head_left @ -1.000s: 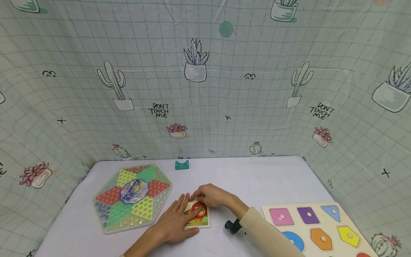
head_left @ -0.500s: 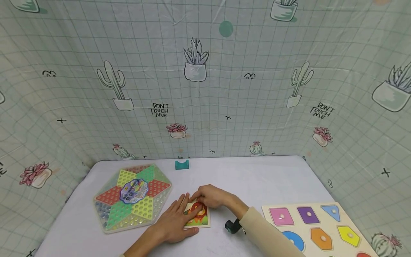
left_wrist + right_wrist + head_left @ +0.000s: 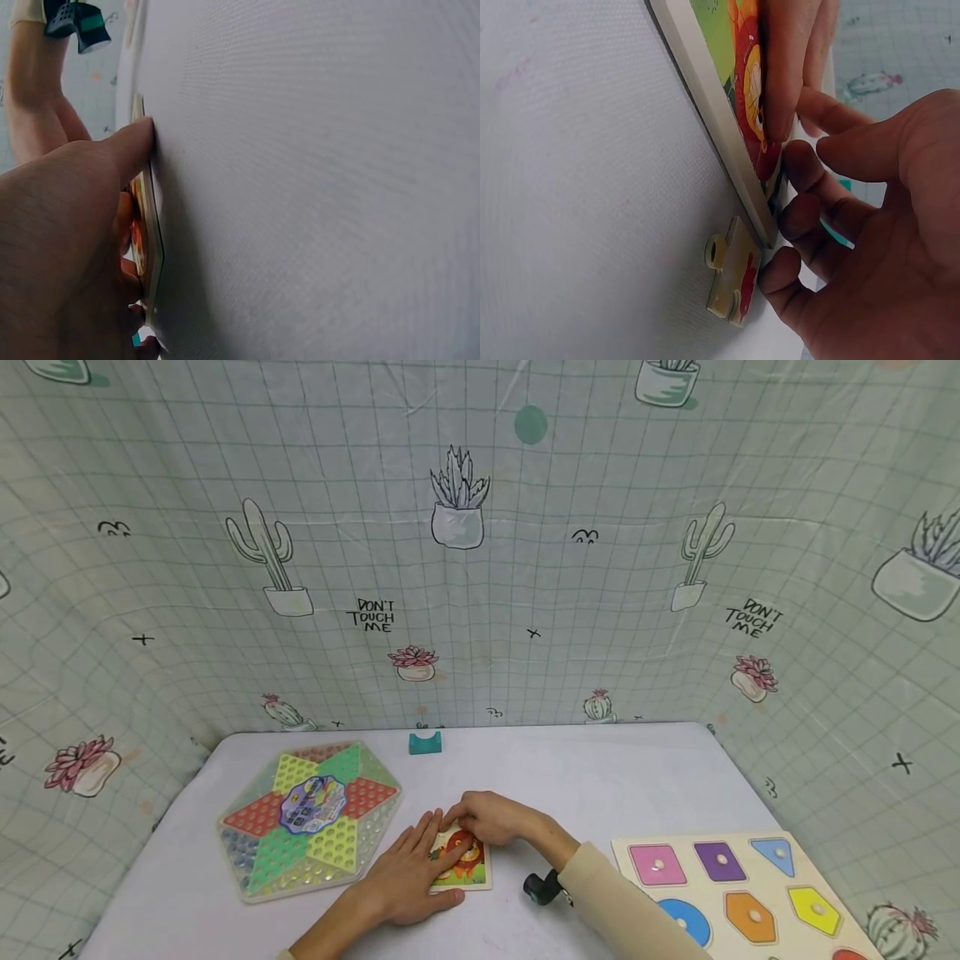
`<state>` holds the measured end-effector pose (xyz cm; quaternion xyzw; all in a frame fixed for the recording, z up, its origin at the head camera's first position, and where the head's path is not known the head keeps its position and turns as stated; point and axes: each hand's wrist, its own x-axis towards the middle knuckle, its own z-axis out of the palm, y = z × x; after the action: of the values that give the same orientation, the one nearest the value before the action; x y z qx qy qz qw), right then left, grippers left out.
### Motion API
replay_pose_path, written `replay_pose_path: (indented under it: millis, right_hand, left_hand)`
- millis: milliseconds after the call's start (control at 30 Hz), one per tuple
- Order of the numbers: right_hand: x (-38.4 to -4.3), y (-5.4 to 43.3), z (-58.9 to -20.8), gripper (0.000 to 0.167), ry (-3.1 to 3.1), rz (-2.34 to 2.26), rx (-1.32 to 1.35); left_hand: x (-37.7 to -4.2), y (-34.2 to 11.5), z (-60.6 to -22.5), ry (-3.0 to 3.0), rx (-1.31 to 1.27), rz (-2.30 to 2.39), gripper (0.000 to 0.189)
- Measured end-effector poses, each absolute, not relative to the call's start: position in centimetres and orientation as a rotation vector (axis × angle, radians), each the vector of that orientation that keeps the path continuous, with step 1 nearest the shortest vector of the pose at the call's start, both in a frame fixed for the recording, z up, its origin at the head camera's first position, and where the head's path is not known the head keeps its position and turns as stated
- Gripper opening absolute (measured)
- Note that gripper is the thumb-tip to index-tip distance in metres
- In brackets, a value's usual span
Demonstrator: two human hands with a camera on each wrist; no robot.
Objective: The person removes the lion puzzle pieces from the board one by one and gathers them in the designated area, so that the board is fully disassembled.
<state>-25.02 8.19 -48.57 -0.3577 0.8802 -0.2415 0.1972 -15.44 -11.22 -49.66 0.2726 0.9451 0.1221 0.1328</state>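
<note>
A small wooden jigsaw puzzle [image 3: 474, 878] with a red and orange animal on green lies on the table. My left hand [image 3: 405, 878] rests over its left part, fingers spread and forefinger reaching across the picture. In the left wrist view the thumb [image 3: 135, 146] lies along the puzzle's near edge. My right hand [image 3: 497, 817] bends over the far edge. Its curled fingertips [image 3: 802, 217] are right at the puzzle's corner in the right wrist view; I cannot tell whether they pinch anything. Beside that corner, under the right fingers, sits a loose jigsaw piece [image 3: 731, 274].
To the left lies a hexagonal Chinese checkers board [image 3: 311, 822]. A pale shape board [image 3: 705, 903] with coloured knobbed pieces is at the right front. A small teal block [image 3: 425, 744] stands near the back edge. A dark wrist-worn device [image 3: 542, 888] hangs under my right forearm.
</note>
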Motion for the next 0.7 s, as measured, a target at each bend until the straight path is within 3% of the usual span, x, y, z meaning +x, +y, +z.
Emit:
replay_pose_path:
  millis: [700]
  right_hand:
    - [-24.83, 8.27, -48.60, 0.034, 2.456, -0.754, -1.000]
  left_hand:
    - [-15.41, -11.19, -49.39, 2.735, 0.789, 0.353, 0.071]
